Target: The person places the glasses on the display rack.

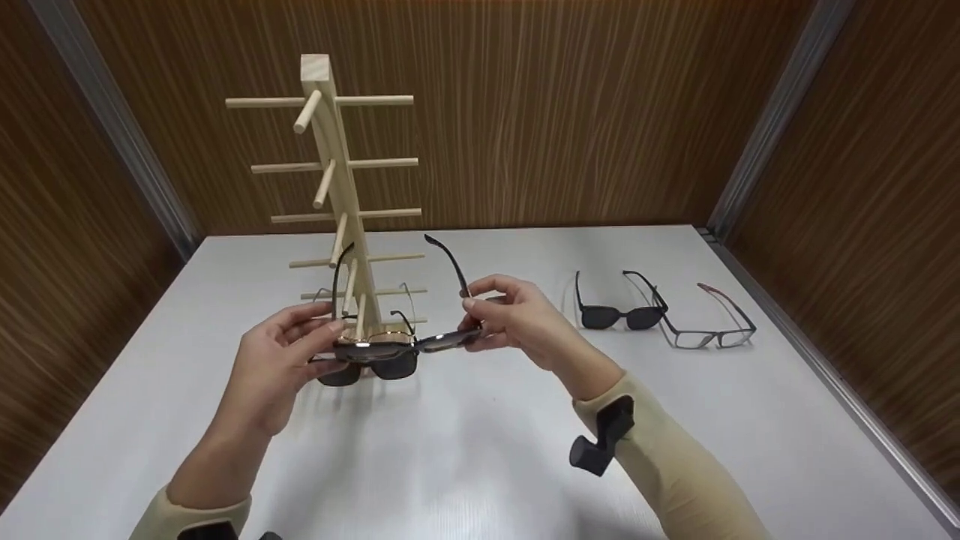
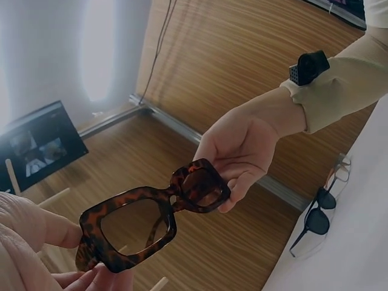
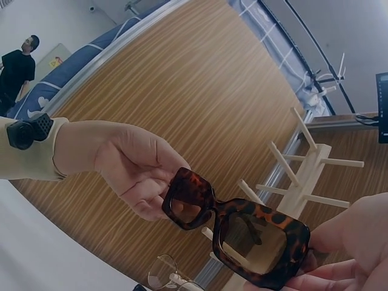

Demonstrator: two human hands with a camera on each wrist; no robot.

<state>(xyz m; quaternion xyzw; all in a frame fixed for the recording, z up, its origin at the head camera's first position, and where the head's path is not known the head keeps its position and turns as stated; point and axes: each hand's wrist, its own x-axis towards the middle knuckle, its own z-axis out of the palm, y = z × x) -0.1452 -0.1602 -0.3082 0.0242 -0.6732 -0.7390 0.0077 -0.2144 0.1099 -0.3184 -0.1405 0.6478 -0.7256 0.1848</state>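
Observation:
Both hands hold a pair of tortoiseshell sunglasses (image 1: 375, 350) in front of the wooden rack, temples spread and pointing away. My left hand (image 1: 274, 360) pinches the left end of the frame between thumb and fingers. At the right end, near the hinge, my right hand (image 1: 536, 326) grips the temple. The thick mottled brown rims (image 2: 124, 197) and tinted lenses show clearly in the left wrist view. Behind them, low on the wooden display rack (image 1: 341, 165), are black sunglasses (image 1: 394, 366) and thin gold-rimmed glasses (image 1: 390, 336), partly hidden by the held pair.
On the white table (image 1: 480, 420), to the right, lie black sunglasses (image 1: 600, 316) beside grey-framed eyeglasses (image 1: 750, 330) with a reddish temple tip. The rack's upper pegs (image 1: 375, 100) stick out sideways and forward. Brown wood-grain panels (image 1: 525, 112) enclose the back and sides.

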